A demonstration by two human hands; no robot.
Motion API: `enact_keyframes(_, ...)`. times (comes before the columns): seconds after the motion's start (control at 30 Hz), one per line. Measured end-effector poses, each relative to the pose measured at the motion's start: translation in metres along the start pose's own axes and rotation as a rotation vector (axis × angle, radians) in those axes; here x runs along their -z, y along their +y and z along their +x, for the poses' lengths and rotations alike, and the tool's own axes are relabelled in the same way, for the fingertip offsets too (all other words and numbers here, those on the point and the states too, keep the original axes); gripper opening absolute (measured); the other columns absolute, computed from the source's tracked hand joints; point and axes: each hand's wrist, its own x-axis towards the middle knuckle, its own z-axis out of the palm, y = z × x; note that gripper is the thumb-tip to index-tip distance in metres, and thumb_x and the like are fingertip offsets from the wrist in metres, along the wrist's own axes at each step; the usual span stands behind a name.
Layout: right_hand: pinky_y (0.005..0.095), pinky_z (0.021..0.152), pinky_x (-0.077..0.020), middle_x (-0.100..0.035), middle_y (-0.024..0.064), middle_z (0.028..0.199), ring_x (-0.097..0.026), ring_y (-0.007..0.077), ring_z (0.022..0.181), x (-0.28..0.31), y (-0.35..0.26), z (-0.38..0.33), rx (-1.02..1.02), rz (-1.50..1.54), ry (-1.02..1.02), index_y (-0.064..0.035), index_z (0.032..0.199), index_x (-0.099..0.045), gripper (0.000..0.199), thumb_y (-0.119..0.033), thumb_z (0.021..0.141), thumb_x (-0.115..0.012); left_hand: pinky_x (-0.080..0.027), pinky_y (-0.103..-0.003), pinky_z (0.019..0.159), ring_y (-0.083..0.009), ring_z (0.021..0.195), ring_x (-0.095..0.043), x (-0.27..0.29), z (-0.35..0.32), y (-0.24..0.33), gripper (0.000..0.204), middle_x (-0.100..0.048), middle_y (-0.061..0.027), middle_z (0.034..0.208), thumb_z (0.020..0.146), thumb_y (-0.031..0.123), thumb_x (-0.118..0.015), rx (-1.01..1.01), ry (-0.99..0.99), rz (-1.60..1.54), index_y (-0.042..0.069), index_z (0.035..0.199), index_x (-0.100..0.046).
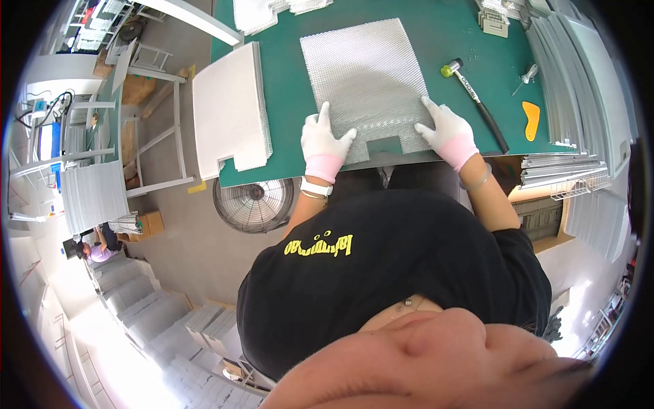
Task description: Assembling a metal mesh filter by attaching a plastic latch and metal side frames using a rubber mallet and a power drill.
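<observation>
We are seeing a silver-grey mesh sheet (368,75) that is lying flat on the green bench (446,34), its near end sitting at the bench's front edge and its far end leaning a little to our left. A rectangular notch is opening in the near edge, where green is showing through. Just beyond it, a row of bright marks is running across the mesh.

A green desk (286,75) spans the upper centre. At its middle lies a silver mesh sheet (361,61), notched at its lower edge; left, a stack of pale mesh sheets (228,109); right, a mallet (478,103), a screwdriver (529,73) and a yellow curved piece (531,121).
</observation>
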Motion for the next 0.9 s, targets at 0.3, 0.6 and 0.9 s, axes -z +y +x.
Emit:
enact_keyframes(0.3, 0.0424, 0.1, -0.0499, -0.058, 0.0117, 0.137, -0.058, 0.0347, 0.122, 0.089, 0.186, 0.185, -0.021, -0.661, 0.588, -0.0136, 0.137, -0.051, 0.051, -0.026, 0.089, -0.065, -0.007, -0.064, 0.12, -0.0446, 0.149, -0.018, 0.015, 0.015, -0.008, 0.073, -0.035, -0.0168, 0.156, 0.076, 0.048, -0.077, -0.198, -0.215, 0.313, 0.024, 0.142, -0.056)
enact_keyframes(0.6, 0.0489, 0.089, -0.0546, -0.067, 0.0262, 0.115, -0.066, 0.042, 0.105, 0.08, 0.311, 0.216, -0.2, -0.509, 0.444, -0.0035, 0.122, -0.058, 0.032, -0.022, 0.101, -0.043, -0.038, -0.055, 0.101, -0.0396, 0.116, -0.052, 0.024, -0.067, 0.036, 0.047, -0.059, -0.0132, 0.124, 0.078, 0.03, -0.076, -0.679, 0.204, 0.045, 0.007, 0.118, -0.064)
enact_keyframes(0.9, 0.0342, 0.062, -0.0516, -0.066, 0.0132, 0.072, -0.064, 0.0226, 0.063, 0.031, 0.025, -0.056, 0.286, 0.438, 0.247, 0.0, 0.083, -0.064, 0.016, -0.013, 0.081, -0.074, -0.053, -0.043, 0.091, -0.0253, 0.101, -0.065, -0.081, -0.139, -0.006, 0.051, -0.065, -0.0145, 0.11, 0.098, 0.038, -0.066, 0.671, -0.189, -1.722, -0.001, 0.127, -0.053)
